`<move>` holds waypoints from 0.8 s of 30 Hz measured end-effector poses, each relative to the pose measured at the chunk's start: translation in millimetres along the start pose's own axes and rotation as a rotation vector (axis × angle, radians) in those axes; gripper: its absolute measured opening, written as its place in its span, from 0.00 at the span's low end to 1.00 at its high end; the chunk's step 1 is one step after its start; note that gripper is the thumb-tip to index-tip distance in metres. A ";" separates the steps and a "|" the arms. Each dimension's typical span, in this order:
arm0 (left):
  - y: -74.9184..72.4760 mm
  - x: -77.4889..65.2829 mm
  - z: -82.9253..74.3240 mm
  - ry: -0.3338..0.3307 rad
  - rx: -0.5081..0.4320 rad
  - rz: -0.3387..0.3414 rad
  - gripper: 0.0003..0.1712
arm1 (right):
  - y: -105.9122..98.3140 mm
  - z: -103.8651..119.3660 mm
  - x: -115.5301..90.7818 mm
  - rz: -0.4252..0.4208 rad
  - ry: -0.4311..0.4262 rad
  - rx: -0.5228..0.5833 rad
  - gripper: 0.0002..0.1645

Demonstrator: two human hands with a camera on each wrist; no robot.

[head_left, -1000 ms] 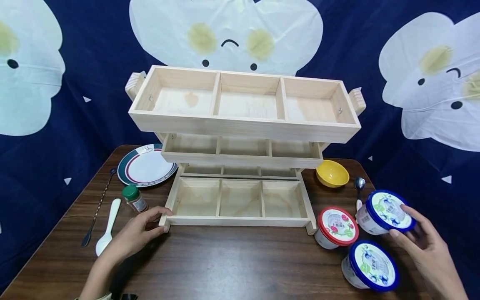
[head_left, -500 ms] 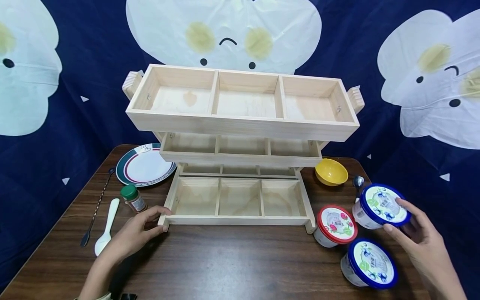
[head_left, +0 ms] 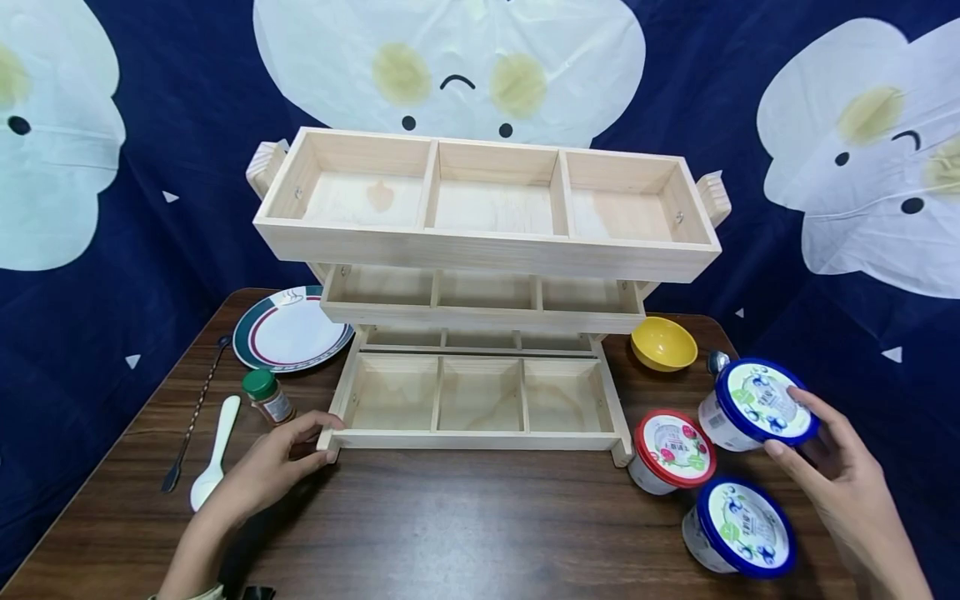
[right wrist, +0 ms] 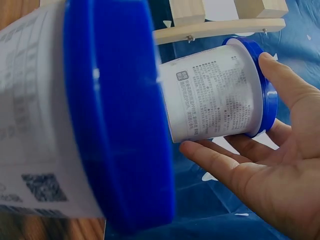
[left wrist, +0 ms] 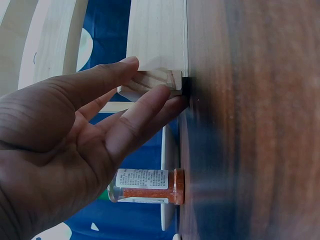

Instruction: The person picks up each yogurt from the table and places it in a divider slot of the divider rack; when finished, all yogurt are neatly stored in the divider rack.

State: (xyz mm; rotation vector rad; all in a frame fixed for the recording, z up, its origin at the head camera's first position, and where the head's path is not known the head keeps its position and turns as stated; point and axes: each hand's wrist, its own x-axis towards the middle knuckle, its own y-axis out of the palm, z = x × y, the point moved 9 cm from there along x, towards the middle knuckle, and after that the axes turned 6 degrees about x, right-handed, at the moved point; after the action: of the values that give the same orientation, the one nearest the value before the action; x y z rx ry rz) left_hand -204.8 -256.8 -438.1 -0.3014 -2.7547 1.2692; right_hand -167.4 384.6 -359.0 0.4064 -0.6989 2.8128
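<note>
A tiered wooden storage box with divided trays stands at the middle of the table. At its front left corner my left hand pinches the end of the bottom rail between thumb and fingers. My right hand holds a white tub with a blue lid, thumb and fingers spread around its right side. In the right wrist view my thumb is at the lid's edge and my fingers lie along the tub. A second blue-lidded tub and a red-lidded tub stand beside it.
Left of the box are a plate, a green-capped spice jar, a white spoon and a twisted bar spoon. A yellow bowl and a metal spoon, partly covered by the held tub, are at the back right.
My right hand has shifted the held blue-lidded tub a little to the left and away from me, covering more of the metal spoon. My left hand has stayed at the box corner.
</note>
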 end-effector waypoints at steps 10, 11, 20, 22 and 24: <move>0.5 0.2 0.6 -0.010 -0.004 0.012 0.19 | 3.8 4.8 -0.8 0.026 -0.006 0.241 0.44; 0.6 0.0 0.8 -0.009 -0.006 0.012 0.19 | 4.8 5.1 -0.5 0.028 -0.003 0.244 0.44; 0.0 0.4 0.0 -0.006 -0.008 0.008 0.20 | 16.7 20.7 4.6 0.036 -0.018 0.163 0.45; -0.1 0.8 0.2 -0.009 -0.005 0.010 0.20 | 19.5 25.0 5.1 0.037 -0.024 0.135 0.45; 0.1 1.1 0.4 -0.010 -0.008 0.013 0.20 | 22.4 28.1 5.4 0.036 -0.031 0.110 0.46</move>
State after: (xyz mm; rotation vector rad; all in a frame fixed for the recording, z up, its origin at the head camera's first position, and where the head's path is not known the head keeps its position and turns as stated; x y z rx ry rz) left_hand -205.9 -256.8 -438.4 -0.3146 -2.7711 1.2667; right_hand -172.5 352.4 -342.9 0.4623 -0.5652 2.8938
